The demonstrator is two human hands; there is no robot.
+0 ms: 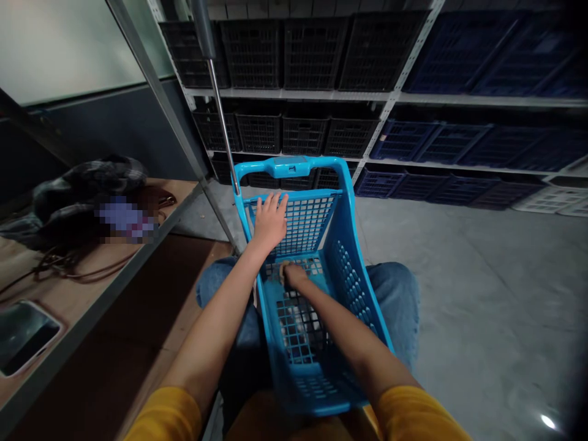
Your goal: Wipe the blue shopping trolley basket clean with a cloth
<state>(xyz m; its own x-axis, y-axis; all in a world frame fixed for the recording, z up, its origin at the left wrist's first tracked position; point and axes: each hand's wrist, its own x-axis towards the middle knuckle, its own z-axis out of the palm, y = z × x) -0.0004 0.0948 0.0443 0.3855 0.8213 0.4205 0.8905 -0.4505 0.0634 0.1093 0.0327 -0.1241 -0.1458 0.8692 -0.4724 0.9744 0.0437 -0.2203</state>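
A blue plastic shopping basket cart (353, 263) with a tall metal pole stands between my knees, its grid floor and walls facing me. My left hand (270, 225) lies on the upper edge of its far grid panel, fingers outstretched and apart. Down inside the basket, my right hand (296, 277) is closed around a small beige, cloth-like wad (283, 271) against the floor near the left wall. Most of that wad is hidden by the fingers.
At left, a wooden bench (184, 191) carries a phone (28, 337), a plaid garment (87, 184) and a brown strap. Behind the basket, metal shelves hold black crates (260, 55) and dark blue crates (408, 139). Grey concrete floor (478, 275) extends to the right.
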